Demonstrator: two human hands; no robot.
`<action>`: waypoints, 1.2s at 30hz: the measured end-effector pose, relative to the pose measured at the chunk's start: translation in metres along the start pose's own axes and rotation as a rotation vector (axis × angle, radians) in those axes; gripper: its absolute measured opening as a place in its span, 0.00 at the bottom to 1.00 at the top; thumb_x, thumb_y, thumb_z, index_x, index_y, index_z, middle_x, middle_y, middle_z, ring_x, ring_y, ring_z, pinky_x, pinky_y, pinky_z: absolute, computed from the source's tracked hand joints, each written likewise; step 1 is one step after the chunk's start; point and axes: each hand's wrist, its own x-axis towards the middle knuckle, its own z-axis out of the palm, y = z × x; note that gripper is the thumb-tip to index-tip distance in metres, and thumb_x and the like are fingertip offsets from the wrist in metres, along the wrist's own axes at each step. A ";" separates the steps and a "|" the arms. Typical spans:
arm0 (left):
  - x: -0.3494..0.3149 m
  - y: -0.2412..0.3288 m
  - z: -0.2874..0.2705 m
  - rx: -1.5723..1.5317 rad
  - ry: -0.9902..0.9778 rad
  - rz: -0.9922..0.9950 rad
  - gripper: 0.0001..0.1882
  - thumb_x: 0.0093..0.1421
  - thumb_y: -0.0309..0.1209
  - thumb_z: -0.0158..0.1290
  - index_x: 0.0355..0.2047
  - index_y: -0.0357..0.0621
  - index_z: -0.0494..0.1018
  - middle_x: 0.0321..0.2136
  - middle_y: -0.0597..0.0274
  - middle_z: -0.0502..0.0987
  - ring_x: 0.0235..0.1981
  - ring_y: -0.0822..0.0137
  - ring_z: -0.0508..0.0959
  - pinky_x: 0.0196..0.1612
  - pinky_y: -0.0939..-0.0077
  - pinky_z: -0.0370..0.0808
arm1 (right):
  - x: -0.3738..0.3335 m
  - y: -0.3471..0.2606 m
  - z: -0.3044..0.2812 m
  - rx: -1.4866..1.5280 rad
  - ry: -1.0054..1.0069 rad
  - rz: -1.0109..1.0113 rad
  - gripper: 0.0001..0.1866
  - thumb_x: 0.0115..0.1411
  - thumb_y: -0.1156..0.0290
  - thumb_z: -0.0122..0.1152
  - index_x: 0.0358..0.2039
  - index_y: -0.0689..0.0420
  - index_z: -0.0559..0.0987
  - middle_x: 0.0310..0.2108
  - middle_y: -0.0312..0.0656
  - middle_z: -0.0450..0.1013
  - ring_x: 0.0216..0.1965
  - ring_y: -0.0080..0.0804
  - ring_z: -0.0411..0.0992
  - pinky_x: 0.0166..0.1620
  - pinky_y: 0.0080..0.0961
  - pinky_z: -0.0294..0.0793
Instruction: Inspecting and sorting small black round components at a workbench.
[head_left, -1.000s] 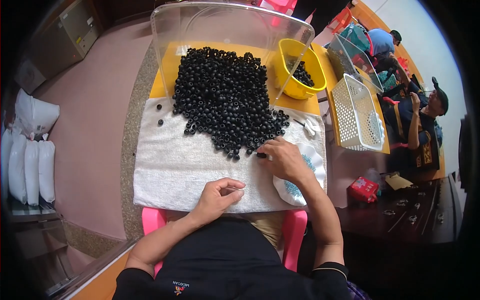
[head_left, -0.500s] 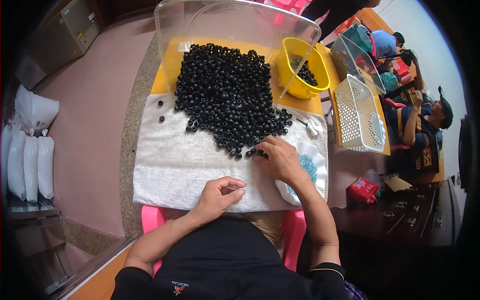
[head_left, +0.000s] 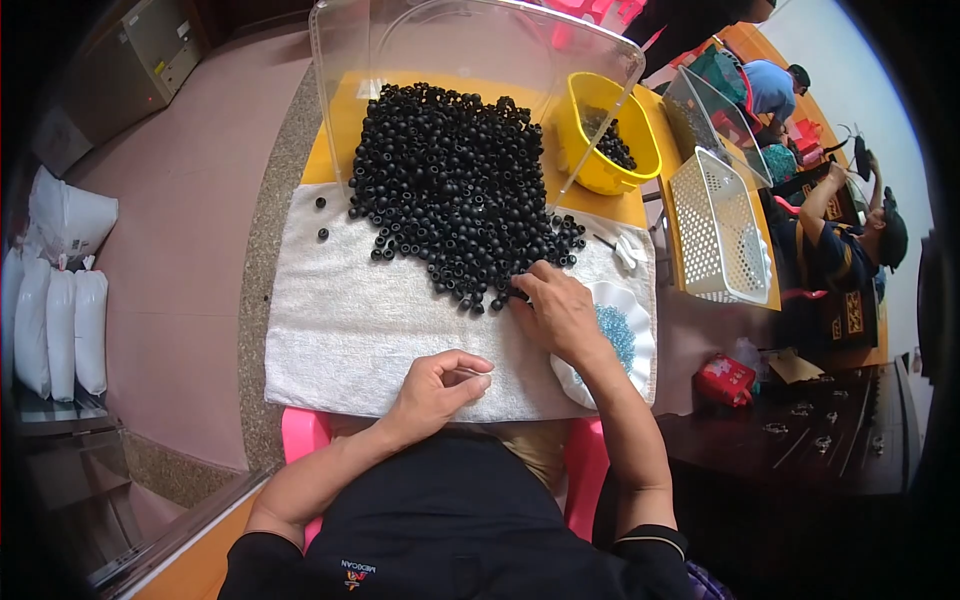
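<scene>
Hundreds of small black beads (head_left: 455, 190) lie heaped on the far half of the white towel (head_left: 340, 330) in front of you, the heap running from under the clear plastic shield (head_left: 470, 60) down toward your hands. Your right hand (head_left: 555, 315) rests palm down at the near edge of that heap, fingertips curled onto the outermost beads; whether a bead is actually pinched between them you cannot tell from this view. Your left hand (head_left: 440, 385) sits lower on the towel, near its front edge, loosely clenched with thumb and forefinger pressed together as if on something very small, though nothing can be made out between them. Just beside your right wrist, partly under it, stands a white scalloped dish (head_left: 630, 335) holding tiny pale blue pieces. Two stray beads (head_left: 322, 218) lie apart on the towel's left side. Beyond the heap to the right is a yellow bowl (head_left: 600, 165) with more black beads in it, and next to that a white perforated basket (head_left: 715, 230). Another person (head_left: 850, 240) sits at the next table on your right.
</scene>
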 end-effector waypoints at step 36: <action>0.003 0.005 0.003 -0.351 0.087 -0.004 0.15 0.66 0.27 0.51 0.51 0.34 0.68 0.42 0.54 0.77 0.39 0.68 0.79 0.44 0.72 0.80 | -0.037 -0.035 -0.004 0.330 0.223 -0.242 0.14 0.44 0.80 0.69 0.32 0.57 0.77 0.32 0.41 0.76 0.34 0.41 0.75 0.37 0.32 0.76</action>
